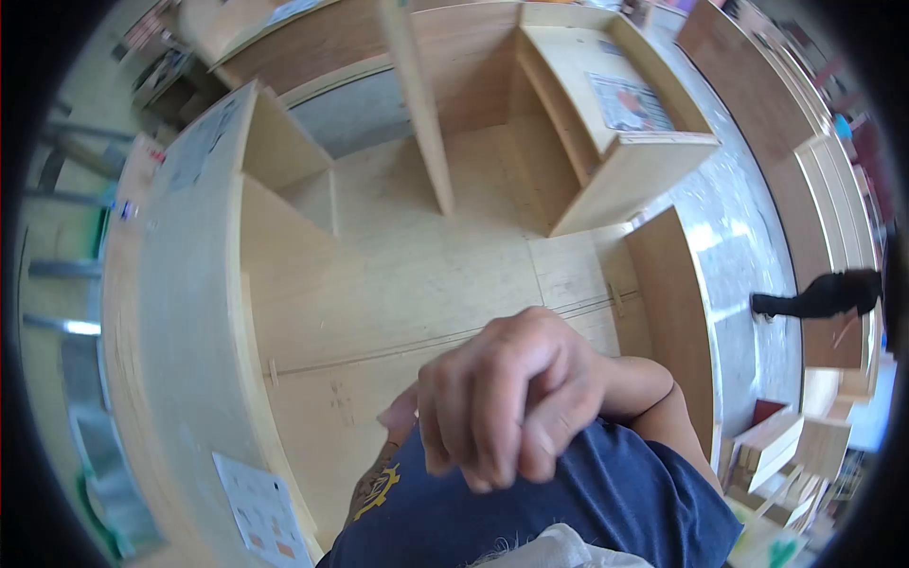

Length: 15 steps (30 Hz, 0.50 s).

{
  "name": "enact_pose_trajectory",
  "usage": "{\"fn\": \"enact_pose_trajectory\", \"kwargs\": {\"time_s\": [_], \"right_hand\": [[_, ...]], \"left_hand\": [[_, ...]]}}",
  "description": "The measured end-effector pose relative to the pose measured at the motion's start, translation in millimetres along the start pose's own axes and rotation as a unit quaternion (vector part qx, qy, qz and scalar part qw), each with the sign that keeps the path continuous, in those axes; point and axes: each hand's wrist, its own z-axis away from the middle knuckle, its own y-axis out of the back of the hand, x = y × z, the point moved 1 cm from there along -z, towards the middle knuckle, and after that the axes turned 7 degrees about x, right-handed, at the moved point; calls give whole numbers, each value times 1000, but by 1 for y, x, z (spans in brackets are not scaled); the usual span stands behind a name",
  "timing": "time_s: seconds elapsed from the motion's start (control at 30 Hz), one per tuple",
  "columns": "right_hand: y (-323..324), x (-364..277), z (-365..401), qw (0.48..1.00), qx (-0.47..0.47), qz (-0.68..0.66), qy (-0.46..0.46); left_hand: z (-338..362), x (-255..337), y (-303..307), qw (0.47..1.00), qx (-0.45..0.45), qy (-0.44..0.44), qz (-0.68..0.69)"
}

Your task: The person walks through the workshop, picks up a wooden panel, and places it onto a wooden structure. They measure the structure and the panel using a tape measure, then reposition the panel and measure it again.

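My right hand (516, 393) is raised in front of my chest. Its fingers curl downward, with the thumb close to the index finger. Whatever may be inside the curled fingers is hidden. Only a small part of my left hand (401, 415) shows behind it, near my side, and its fingers are mostly covered. Both hands are over a plywood floor panel (417, 284), apart from the wooden parts around me. To my left runs a long plywood cabinet side (185, 284). On my right stands an upright plywood panel (674, 312).
Ahead are an upright divider board (417, 104) and an open box unit (592, 204) with a printed sheet (630, 101) on it. Another sheet (260, 506) lies at lower left. A person's dark-clothed leg (822, 295) and stacked boards (833, 204) are at right.
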Motion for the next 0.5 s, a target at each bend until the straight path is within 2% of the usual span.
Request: {"fn": "enact_pose_trajectory", "kwargs": {"time_s": [0.07, 0.13, 0.23, 0.3, 0.33, 0.37, 0.4, 0.43, 0.5], "right_hand": [[16, -15, 32, 991, 81, 93, -46], [34, -27, 67, 957, 185, 190, -115], [84, -33, 126, 868, 312, 351, -157], [123, -34, 173, 794, 400, 403, -215], [140, -36, 196, 754, 445, 411, -255], [156, -36, 218, 757, 444, 412, -245], [172, -36, 240, 737, 472, 409, -259], [188, -35, 262, 715, 500, 406, -273], [222, -27, 306, 703, 519, 393, -288]], "left_hand": [[-13, 55, 13, 1000, 18, -12, 1], [-25, 115, 24, 998, 43, -34, 34], [-30, 201, 21, 986, 65, -95, 117], [-14, 268, 10, 969, 26, -155, 189], [0, 299, -2, 968, 31, -163, 188], [17, 330, -23, 958, -4, -185, 219], [31, 358, -48, 946, -40, -206, 246], [38, 381, -75, 947, -65, -212, 234], [59, 420, -133, 939, -135, -241, 206]]}}
